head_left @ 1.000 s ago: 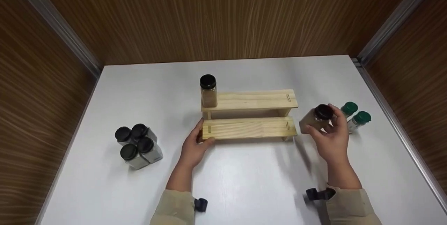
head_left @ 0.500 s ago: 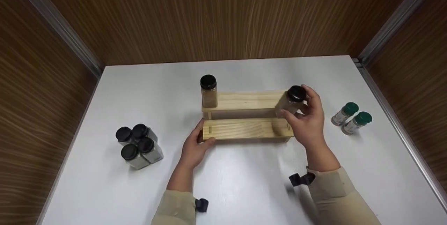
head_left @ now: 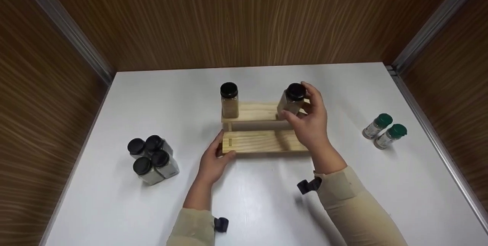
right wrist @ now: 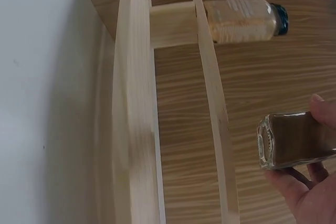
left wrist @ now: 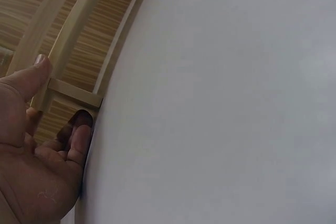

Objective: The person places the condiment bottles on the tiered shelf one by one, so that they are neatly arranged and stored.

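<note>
A two-tier wooden rack (head_left: 263,142) stands mid-table. My left hand (head_left: 212,163) grips the left end of its lower shelf, thumb on the front edge; in the left wrist view the fingers (left wrist: 79,140) reach around the end piece. My right hand (head_left: 312,124) holds a square glass spice jar (head_left: 289,105) with a black lid and brown contents, slightly tilted, over the right part of the upper shelf. In the right wrist view the jar's base (right wrist: 266,142) is apart from the upper shelf board (right wrist: 215,103). Another black-lidded jar (head_left: 230,103) stands upright at the upper shelf's left end.
Several black-lidded jars (head_left: 154,160) stand grouped on the left of the white table (head_left: 251,208). On the right, two green-lidded jars (head_left: 383,131) stand side by side. Brown wood-grain panels (head_left: 244,17) enclose the table at the back and sides.
My right hand has carried the spice jar leftward and away from me, from beside the green-lidded jars to over the upper shelf. The left hand keeps its grip on the rack.
</note>
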A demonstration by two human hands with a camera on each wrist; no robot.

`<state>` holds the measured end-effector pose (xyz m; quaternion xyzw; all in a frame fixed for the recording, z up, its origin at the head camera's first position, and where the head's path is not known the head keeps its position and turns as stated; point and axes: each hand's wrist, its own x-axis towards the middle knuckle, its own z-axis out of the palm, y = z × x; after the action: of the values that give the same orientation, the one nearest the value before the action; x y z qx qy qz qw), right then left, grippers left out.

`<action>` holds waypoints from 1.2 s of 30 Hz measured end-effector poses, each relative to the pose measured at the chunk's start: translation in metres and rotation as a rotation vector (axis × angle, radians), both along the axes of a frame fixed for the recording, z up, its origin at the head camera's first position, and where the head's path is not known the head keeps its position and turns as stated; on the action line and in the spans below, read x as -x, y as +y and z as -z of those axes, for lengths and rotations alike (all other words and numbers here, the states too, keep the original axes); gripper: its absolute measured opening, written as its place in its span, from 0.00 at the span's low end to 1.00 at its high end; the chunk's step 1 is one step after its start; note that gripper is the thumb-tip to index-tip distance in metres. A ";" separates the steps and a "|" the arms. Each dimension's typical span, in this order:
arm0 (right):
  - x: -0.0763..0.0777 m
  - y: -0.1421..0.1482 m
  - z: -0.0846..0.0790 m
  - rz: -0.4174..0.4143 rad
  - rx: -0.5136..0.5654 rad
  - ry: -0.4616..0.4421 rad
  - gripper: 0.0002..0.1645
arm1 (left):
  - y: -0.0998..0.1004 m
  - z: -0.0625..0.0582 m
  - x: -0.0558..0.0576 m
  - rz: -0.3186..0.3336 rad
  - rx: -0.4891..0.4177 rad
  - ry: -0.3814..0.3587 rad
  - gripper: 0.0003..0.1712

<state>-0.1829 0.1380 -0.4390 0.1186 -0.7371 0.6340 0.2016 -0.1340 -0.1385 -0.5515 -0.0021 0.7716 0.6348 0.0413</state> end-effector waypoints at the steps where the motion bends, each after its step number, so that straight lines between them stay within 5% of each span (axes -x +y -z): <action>1: 0.002 -0.004 0.001 -0.008 0.004 -0.001 0.49 | 0.000 0.000 0.000 0.001 -0.001 -0.002 0.49; 16: 0.020 -0.043 0.006 -0.019 -0.118 -0.079 0.49 | -0.001 0.002 -0.001 -0.001 -0.014 0.004 0.48; 36: 0.031 -0.059 0.008 -0.039 -0.204 -0.110 0.51 | -0.001 0.001 0.002 0.001 0.022 -0.017 0.48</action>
<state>-0.2135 0.0786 -0.4470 0.1182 -0.8054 0.5649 0.1353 -0.1362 -0.1397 -0.5525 -0.0076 0.7782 0.6261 0.0482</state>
